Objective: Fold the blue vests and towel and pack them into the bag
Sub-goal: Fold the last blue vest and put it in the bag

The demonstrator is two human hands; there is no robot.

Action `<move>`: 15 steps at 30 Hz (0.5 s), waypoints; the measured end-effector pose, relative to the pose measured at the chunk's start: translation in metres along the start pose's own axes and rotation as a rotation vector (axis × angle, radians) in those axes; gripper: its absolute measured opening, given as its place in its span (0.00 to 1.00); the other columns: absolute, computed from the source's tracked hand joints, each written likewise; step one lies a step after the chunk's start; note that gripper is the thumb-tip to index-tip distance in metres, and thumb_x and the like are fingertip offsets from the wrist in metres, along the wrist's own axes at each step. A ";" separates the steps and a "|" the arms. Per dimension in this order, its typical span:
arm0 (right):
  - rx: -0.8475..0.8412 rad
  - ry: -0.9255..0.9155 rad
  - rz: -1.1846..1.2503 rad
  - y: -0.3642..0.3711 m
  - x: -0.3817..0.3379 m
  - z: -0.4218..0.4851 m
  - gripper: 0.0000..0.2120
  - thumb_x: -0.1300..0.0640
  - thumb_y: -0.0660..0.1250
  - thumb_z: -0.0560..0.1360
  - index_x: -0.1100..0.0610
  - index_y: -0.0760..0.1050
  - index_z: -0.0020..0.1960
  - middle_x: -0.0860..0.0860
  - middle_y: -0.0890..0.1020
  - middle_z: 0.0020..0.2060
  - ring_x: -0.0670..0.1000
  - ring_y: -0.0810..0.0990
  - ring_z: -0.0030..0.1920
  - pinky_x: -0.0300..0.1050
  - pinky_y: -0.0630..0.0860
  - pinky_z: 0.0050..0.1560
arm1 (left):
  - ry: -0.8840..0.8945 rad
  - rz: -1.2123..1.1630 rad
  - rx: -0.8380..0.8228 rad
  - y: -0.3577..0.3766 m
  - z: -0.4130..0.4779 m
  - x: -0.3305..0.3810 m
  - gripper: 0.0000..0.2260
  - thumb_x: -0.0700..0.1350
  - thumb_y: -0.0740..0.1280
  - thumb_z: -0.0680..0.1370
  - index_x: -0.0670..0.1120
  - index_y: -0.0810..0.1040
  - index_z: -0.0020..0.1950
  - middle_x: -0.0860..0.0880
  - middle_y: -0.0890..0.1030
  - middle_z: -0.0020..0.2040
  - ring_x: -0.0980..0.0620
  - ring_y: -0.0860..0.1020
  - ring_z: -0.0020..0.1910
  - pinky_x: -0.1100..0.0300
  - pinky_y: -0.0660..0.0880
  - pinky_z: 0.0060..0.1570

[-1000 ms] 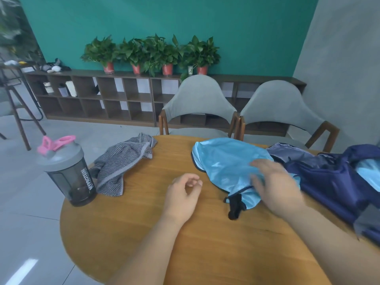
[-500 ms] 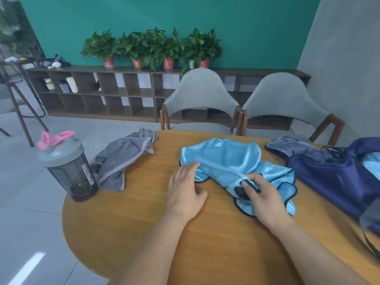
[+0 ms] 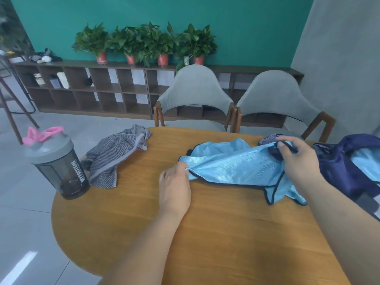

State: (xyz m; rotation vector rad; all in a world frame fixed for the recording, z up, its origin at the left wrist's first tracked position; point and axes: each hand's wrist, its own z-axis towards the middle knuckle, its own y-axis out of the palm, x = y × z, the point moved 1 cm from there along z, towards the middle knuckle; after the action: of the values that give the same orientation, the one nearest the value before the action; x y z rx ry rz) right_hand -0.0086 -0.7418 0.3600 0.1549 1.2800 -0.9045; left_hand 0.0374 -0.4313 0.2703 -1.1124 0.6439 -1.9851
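Head view.

A: Where is the blue vest (image 3: 232,167) now?

B: Stretched along the surface (image 3: 205,243) between the two sets of fingers. The left hand (image 3: 174,188) pinches the hem at its left end, fingers (image 3: 182,168) curled onto the cloth. The right hand (image 3: 298,161) has its fingers (image 3: 287,146) curled round the dark-trimmed edge at the other end, raised a little.

A: What has changed?

B: Half a second ago the left palm lay flat on the cloth and the right hand gripped near the front edge. Since then the hands have drawn apart, pulling the bunched vest out long.

A: And for the task?

B: I'd judge this is straightening before a first fold, with nothing folded yet. The grey towel (image 3: 115,155) lies crumpled well left of the left fingers, beside a shaker bottle (image 3: 57,163). The navy bag (image 3: 339,171) sits just right of the right fingers, with more light-blue cloth (image 3: 366,163) showing at it.
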 end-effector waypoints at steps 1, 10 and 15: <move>0.011 -0.017 -0.055 0.000 -0.002 0.000 0.08 0.53 0.65 0.83 0.44 0.81 0.59 0.47 0.83 0.55 0.51 0.80 0.53 0.45 0.74 0.47 | -0.016 -0.027 0.026 -0.001 0.000 0.000 0.06 0.41 0.59 0.85 0.50 0.74 0.55 0.54 0.78 0.44 0.49 0.77 0.45 0.53 0.71 0.58; -0.291 -0.619 -0.684 0.049 -0.009 -0.057 0.26 0.36 0.62 0.80 0.46 0.72 0.74 0.50 0.71 0.74 0.56 0.70 0.72 0.58 0.70 0.70 | -0.147 -0.310 0.065 -0.007 -0.002 -0.009 0.08 0.46 0.62 0.82 0.52 0.74 0.60 0.57 0.74 0.55 0.54 0.71 0.58 0.50 0.71 0.64; -0.728 -0.447 -0.831 0.075 0.018 -0.084 0.33 0.28 0.58 0.79 0.38 0.61 0.80 0.42 0.61 0.80 0.51 0.58 0.79 0.52 0.61 0.78 | -0.199 -0.391 -0.010 -0.009 -0.004 -0.010 0.11 0.56 0.62 0.82 0.56 0.76 0.63 0.65 0.76 0.56 0.57 0.73 0.61 0.48 0.72 0.68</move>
State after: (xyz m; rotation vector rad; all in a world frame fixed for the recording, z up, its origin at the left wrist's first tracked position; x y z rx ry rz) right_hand -0.0229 -0.6537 0.2887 -1.1629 1.1614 -1.0100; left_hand 0.0343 -0.4179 0.2704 -1.5106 0.3499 -2.1532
